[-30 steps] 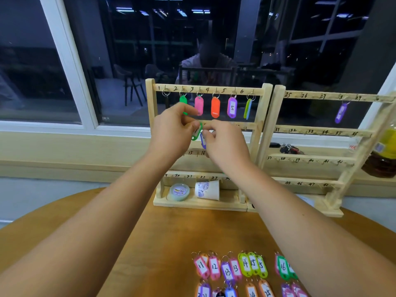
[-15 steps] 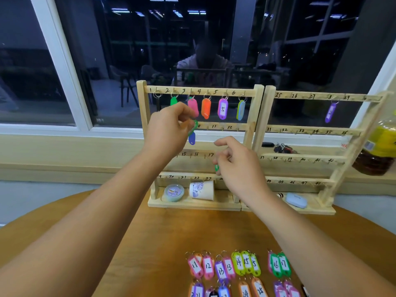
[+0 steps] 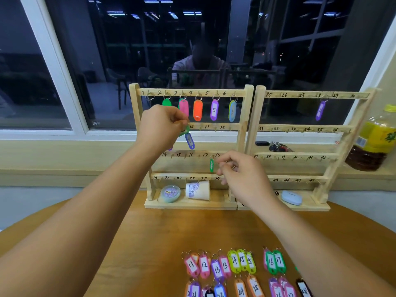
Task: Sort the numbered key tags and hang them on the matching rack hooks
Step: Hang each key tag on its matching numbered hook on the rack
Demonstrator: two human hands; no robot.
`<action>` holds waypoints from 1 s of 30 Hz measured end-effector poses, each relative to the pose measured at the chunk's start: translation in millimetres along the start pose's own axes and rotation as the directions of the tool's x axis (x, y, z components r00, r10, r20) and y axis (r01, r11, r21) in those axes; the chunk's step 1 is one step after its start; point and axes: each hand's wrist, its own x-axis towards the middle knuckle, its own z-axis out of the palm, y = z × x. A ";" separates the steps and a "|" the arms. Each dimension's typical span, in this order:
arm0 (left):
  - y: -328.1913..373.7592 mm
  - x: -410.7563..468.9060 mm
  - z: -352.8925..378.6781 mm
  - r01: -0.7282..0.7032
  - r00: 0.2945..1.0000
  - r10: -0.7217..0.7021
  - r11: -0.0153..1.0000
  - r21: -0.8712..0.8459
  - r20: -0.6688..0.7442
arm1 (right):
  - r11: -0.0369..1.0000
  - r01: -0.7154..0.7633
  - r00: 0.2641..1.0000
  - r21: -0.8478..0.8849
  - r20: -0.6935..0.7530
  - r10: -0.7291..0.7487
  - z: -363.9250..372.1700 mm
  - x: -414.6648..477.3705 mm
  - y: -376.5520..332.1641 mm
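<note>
Key tags [image 3: 235, 263] lie in rows on the counter [image 3: 160, 243], near edge. Left hand [image 3: 160, 123] grip pinches green tag [image 3: 186, 130], with blue tag [image 3: 189, 140] dangling below, at second rail of rack [image 3: 245, 116]. Right hand [image 3: 244, 174] fingertips are curled beside small green tag [image 3: 211, 165] under hooks 17–18. Cannot tell if it is pinching.

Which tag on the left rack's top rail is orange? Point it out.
The orange tag at hook 4, hanging between the pink tag and the purple tag marked 5.
</note>
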 end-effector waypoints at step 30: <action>-0.8 -119.1 90.8 0.046 0.978 -0.011 0.985 -0.165 0.209 | 0.876 -0.362 0.932 -0.318 -0.118 0.342 -131.0 -83.1 165.0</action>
